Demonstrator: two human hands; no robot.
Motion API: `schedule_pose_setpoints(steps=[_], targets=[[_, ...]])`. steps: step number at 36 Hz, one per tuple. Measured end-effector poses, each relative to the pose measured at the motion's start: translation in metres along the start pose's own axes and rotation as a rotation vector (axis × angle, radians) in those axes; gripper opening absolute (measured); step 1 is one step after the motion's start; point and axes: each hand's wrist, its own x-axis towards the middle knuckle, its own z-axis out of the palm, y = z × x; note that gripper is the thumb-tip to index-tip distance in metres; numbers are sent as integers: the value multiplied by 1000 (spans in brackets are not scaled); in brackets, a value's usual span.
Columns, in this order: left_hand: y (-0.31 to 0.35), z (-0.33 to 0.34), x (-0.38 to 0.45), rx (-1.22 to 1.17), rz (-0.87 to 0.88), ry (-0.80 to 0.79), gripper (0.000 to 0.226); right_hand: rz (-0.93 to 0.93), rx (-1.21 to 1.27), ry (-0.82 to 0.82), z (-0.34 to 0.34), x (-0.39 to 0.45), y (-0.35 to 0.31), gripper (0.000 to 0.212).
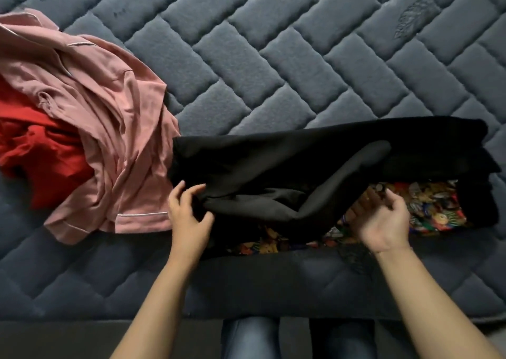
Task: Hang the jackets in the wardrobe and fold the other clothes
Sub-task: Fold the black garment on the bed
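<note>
Quilted grey bed (273, 57) supports the black garment (301, 161); my left hand (189, 216) pinches its left edge, my right hand (383, 221) hovers, fingers apart, ready to fold.

Head camera looks steeply down, close over the quilted mattress (273, 57).

You had four garments on one bed (301, 57): one pink garment (109, 128), one red garment (35, 153), one black garment (301, 161), one multicoloured printed garment (435, 208). Your two hands showed: left hand (189, 216), right hand (383, 221).
</note>
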Motion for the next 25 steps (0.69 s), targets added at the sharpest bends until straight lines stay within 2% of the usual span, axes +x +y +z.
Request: schedule_pose_setpoints(steps=[2,4,5,7,9,11,14,16,19,22,25], targets=[[11,6,-5,-480,-288,59,48,-43,36,172,-9,18,-8,34],[20,13,-9,-935,-562,101,30,-51,41,226,-13,33,-19,42],[23,17,-10,-1086,-664,86,24,-49,21,220,-13,39,-24,41],[28,25,-12,-1229,-769,43,41,-51,-46,175,-12,47,-32,40],[38,33,-12,-1249,-777,2,47,-59,-120,122,-8,53,-40,34],[51,42,-9,-1149,-808,-39,37,-85,-152,131,-4,58,-49,33],[61,50,-6,-965,-868,92,42,-211,-191,267,-3,63,-64,59],[63,49,-8,-892,-809,180,46,-314,-264,346,-5,57,-70,72],[68,38,-17,-824,-708,213,43,-397,-334,377,-16,40,-73,77],[63,33,-25,-814,-689,208,43,-445,-381,349,-33,25,-66,53],[51,39,-29,-761,-725,200,38,-399,-414,299,-52,22,-53,28]])
